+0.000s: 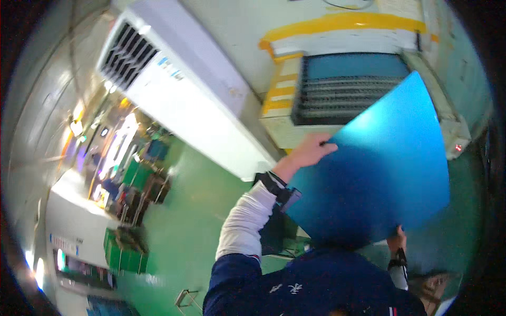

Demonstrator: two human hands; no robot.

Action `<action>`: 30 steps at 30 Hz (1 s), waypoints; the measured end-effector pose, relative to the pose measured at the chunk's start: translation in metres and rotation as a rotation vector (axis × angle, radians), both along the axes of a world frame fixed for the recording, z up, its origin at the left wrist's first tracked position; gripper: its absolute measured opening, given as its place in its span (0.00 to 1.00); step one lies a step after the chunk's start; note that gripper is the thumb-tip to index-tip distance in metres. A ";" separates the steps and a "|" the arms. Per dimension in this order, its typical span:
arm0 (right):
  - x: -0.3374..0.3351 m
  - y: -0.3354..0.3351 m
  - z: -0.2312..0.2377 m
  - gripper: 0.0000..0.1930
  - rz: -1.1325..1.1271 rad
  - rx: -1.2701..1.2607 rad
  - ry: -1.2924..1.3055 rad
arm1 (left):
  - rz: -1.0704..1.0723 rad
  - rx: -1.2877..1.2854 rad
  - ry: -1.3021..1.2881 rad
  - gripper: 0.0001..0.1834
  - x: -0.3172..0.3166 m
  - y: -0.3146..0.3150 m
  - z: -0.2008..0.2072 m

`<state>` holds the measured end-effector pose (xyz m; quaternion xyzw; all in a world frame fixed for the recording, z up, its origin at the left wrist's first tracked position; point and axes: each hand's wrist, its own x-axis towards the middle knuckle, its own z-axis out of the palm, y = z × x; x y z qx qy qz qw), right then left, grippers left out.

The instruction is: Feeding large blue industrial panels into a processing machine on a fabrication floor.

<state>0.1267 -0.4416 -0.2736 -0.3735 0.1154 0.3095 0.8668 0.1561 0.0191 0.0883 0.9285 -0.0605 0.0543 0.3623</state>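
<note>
A large, smooth blue sheet (406,152) is held up in front of my body, tilted, with light glinting off its upper part. My left hand (312,150) is closed on its upper left edge, thumb over the face of the sheet. Down at the lower edge, my right hand (399,241) grips the same sheet, most of its fingers hidden behind it. The sheet's far corner overlaps the view of a pale machine (287,129) whose opening shows dark slats or rollers (342,97) and a blue surface (356,66) at the back.
Yellow tape (342,22) borders the machine, and a small red display (458,148) glows on its right side. A tall white cabinet with a vent grille (200,116) stands left of it. Farther left are green-sided benches (124,252) and a small stool (187,299) on the green floor (184,226).
</note>
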 end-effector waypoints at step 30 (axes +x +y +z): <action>0.079 0.122 0.172 0.07 -0.058 -0.006 0.068 | 0.971 -1.524 0.341 0.07 -0.311 0.031 -0.308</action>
